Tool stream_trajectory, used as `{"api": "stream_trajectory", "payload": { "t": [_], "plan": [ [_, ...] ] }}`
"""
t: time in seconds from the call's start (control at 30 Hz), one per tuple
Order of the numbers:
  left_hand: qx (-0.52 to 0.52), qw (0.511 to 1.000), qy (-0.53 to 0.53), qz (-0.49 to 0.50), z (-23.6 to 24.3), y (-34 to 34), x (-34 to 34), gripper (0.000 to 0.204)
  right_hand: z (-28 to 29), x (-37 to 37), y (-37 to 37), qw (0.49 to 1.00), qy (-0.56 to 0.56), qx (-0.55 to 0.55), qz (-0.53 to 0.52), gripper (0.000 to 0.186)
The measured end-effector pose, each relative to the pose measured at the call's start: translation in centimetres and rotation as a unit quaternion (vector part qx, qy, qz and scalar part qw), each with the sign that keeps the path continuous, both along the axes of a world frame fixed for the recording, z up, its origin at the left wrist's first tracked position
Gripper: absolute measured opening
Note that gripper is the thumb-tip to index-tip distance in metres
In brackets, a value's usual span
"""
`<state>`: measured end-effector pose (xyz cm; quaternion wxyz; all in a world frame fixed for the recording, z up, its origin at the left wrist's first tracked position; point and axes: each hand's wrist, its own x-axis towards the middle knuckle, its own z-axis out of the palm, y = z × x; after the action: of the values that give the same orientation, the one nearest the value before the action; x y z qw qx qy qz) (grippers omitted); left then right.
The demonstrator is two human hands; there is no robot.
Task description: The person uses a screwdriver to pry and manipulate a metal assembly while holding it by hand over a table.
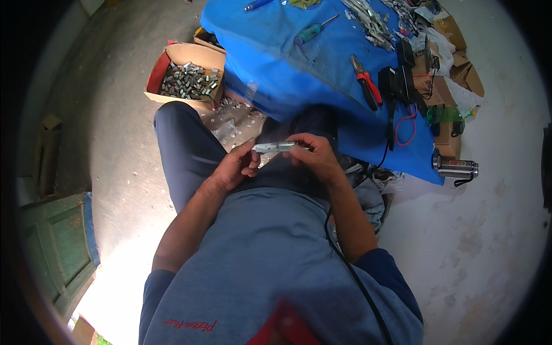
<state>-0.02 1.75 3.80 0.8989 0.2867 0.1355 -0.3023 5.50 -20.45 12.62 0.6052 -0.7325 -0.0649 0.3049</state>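
Holding a pale strip (267,148) level above the lap (270,179). Gripping its left end in the closed fingers of the left hand (234,165), and its right end in the curled fingers of the right hand (314,156). Probably held by both ends to keep it steady and in plain sight. Greenish toward the right end; too small to make out further.

Just beyond the left knee (174,122), a box (198,54) of small metal pieces (190,80), likely placed there for easy reach. Farther out, a worktop (276,63) under blue cloth, perhaps covered for protection. On it, a green screwdriver (307,34) on the far side, pliers (367,86) to the right with handles toward the near side, presumably for quick pickup, and silvery scraps (368,23) at far right. Just right of the pliers, black adapters (391,83) and a red wire (414,118). Still farther right, cartons (443,92) and a metal flask (457,168).

Trailing down the right side of the shirt (276,247), a black cable (368,298), close to the right arm and possibly in its way.
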Motion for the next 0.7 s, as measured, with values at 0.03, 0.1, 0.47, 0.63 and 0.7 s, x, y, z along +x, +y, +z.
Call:
{"api": "stream_trajectory", "payload": {
  "t": [0.03, 0.1, 0.47, 0.63, 0.7],
  "plan": [
    [-0.01, 1.0, 0.0, -0.002, 0.1, 0.0, 0.0, 0.043, 0.0, 0.0, -0.1, 1.0, 0.012, 0.013, -0.009, 0.028],
    [-0.02, 1.0, 0.001, 0.0, 0.1, 0.0, -0.1, 0.044, -0.3, -0.2, 0.0, 0.998, 0.033, 0.039, -0.035, 0.029],
    [-0.034, 0.999, -0.006, 0.009, 0.5, -0.3, -0.2, 0.044, -1.8, -0.6, -0.8, 0.98, 0.093, 0.158, -0.082, 0.034],
    [-0.036, 0.999, -0.006, 0.01, 0.5, -0.3, -0.1, 0.044, -2.0, -0.4, -0.7, 0.975, 0.1, 0.181, -0.086, 0.036],
    [-0.035, 0.999, -0.004, 0.009, 0.5, -0.2, -0.1, 0.044, -2.0, -0.4, -0.6, 0.973, 0.108, 0.186, -0.089, 0.036]
  ]
}}
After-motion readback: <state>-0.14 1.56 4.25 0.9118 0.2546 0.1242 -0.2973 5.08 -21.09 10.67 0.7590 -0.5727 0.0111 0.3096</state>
